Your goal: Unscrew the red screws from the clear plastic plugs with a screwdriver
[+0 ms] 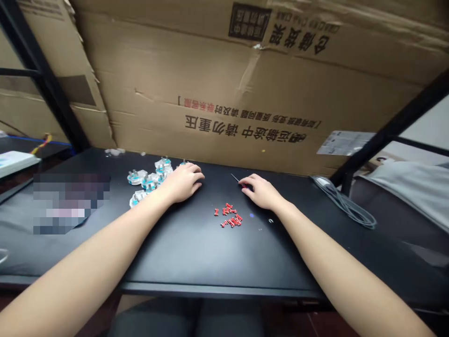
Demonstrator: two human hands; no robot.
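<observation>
Both hands (184,181) (261,191) palm-dn, apart

head cam: on the wearer's head
aim: forward and down across black tabletop (196,257)
near: forearms (105,255) at bottom corners
far: cardboard sheet (157,89)

The upper frame is being filled by printed cardboard (157,70); the right side is being occupied by a coiled grey cable (345,204).
</observation>
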